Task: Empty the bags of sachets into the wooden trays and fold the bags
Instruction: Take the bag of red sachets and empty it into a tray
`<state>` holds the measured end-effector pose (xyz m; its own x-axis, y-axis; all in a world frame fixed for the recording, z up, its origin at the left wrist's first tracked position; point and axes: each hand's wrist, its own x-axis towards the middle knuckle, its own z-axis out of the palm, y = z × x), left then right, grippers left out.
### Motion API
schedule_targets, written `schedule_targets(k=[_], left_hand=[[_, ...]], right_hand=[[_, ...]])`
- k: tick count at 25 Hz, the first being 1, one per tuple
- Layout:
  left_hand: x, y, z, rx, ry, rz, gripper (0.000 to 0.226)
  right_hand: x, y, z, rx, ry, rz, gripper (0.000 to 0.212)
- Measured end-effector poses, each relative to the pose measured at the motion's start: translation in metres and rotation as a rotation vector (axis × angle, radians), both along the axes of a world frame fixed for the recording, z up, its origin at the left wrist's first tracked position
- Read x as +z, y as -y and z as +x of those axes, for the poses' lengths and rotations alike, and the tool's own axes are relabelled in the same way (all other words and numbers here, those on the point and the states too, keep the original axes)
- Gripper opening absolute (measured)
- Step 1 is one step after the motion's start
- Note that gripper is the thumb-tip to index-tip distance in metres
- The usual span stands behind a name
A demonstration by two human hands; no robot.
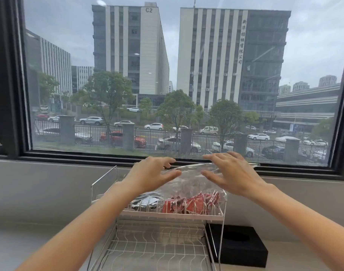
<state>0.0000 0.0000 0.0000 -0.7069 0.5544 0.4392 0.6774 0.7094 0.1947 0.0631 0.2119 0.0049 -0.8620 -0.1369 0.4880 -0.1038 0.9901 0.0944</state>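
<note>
A clear plastic bag [188, 180] of red sachets [194, 205] stands on the upper tier of a white wire rack [173, 215]. Its top edge rises to the window sill. My left hand [151, 173] and my right hand [229, 173] hover at either side of the bag's top, fingers spread, touching or nearly touching the plastic. Neither hand clasps it. A second bag with silver-grey sachets [145, 200] lies on the same tier, left of the red ones. No wooden tray is in view.
The rack's lower wire tier [157, 249] lies below, toward me. A black box [239, 245] sits on the pale counter right of the rack. Behind the rack are a grey wall and a large window with a dark frame [108, 156].
</note>
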Motion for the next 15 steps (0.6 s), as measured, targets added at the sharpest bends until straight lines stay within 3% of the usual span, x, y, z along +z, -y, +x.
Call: schedule_targets(k=[6, 11, 15], left_hand=[[-0.010, -0.008, -0.004, -0.088, 0.022, 0.025, 0.023], [-0.020, -0.006, -0.014, -0.088, 0.040, 0.092, 0.011], [-0.027, -0.016, -0.023, -0.047, -0.008, 0.086, 0.018]], right_hand=[[-0.009, -0.011, 0.001, 0.007, 0.020, 0.034, 0.045], [-0.014, -0.029, 0.002, -0.186, 0.026, -0.048, 0.015], [-0.011, -0.031, 0.000, -0.209, 0.009, -0.133, 0.012]])
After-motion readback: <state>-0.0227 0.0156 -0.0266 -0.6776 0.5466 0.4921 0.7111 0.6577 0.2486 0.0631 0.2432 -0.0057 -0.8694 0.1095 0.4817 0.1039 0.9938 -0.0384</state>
